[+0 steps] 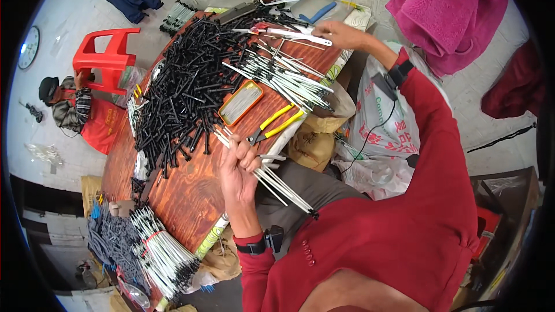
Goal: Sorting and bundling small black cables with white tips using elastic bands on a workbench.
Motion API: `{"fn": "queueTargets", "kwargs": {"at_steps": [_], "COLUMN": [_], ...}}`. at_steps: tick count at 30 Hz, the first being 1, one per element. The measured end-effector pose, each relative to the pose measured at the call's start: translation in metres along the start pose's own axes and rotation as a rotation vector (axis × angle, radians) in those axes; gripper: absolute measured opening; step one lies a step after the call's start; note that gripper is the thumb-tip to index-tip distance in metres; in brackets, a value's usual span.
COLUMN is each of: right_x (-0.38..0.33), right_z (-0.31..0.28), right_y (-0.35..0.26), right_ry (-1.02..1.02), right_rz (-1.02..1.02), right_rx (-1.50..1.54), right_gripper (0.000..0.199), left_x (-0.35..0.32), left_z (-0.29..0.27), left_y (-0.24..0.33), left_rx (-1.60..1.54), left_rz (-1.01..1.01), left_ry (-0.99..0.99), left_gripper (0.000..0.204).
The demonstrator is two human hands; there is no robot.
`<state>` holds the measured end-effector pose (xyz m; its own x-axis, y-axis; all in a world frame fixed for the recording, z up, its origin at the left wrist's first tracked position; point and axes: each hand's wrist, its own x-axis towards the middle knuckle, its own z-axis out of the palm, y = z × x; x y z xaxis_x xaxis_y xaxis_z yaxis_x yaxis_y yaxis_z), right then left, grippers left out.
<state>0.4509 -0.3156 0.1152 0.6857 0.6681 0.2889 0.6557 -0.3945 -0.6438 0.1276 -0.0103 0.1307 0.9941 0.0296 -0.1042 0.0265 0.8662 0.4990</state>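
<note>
Now my left hand [238,167] is gripping a bundle of white rods [283,188] at lower centre, fingers closed; my right hand [341,34], fingers curled, is taking another white rod [300,36] at upper centre; keeping ends aligned seems wise.

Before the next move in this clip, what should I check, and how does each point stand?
1. Left hand has a firm hold on the bundle of white rods: ok, fingers wrapped around them.
2. Right hand reaches the loose white rods: ok, it is at the far edge of the wooden table.
3. Yellow-handled pliers out of the hands' way: ok, lying free.
4. Orange tray within reach: ok.
5. Whether the right hand grips anything: cannot tell.
</note>
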Motion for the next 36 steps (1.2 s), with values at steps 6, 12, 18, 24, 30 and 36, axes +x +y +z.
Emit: {"fn": "queueTargets", "kwargs": {"at_steps": [6, 12, 18, 24, 30, 36], "right_x": [-0.033, -0.041, -0.051, -0.054, -0.045, -0.030], "right_z": [0.026, 0.030, 0.046, 0.073, 0.091, 0.100], "right_y": [0.003, -0.010, -0.023, -0.035, -0.040, -0.039], "right_ry": [-0.202, 0.007, 0.244, 0.239, 0.196, 0.316], "right_rz": [-0.031, 0.264, 0.053, -0.125, -0.157, 0.020], "right_rx": [-0.045, 0.576, 0.616, 0.443, 0.392, -0.008], "right_gripper": [0.022, 0.017, 0.016, 0.015, 0.019, 0.031], "left_x": [0.018, 0.018, 0.035, 0.087, 0.114, 0.126], "left_z": [0.010, 0.006, 0.016, 0.046, 0.032, 0.003], "left_y": [-0.020, -0.022, -0.017, -0.026, -0.021, 0.009], "left_rx": [-0.067, -0.077, 0.077, 0.522, 0.420, 0.346], "left_rz": [-0.042, -0.058, 0.024, 0.229, 0.295, 0.418], "left_ry": [0.053, 0.027, 0.066, 0.256, 0.296, 0.370], "left_gripper": [0.015, 0.016, 0.014, 0.018, 0.017, 0.019]}}
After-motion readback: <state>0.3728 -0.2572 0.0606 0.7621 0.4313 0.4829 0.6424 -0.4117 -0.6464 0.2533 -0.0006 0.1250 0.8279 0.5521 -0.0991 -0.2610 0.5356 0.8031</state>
